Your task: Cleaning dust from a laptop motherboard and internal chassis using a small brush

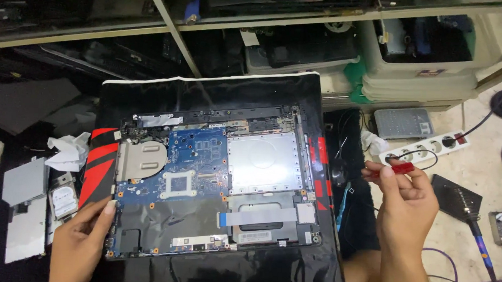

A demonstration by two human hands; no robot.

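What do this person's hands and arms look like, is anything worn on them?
Both are bare. The left hand and right hand have no gloves, and no rings, watch or bands show. The forearms in view carry no sleeves. Fingernails are short and unpainted.

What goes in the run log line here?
left hand on laptop base edge | right hand holds red tool | mat underneath

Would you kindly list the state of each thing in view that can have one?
Laptop base: opened up, blue circuit board exposed, lying flat on a black mat.
Left hand: resting on the laptop base's left edge.
Right hand: raised beside the mat, pinching a small red tool.
Power strip: on the floor, one plug in.
Hard drive: loose on the left, out of the laptop.
Tissue: crumpled.
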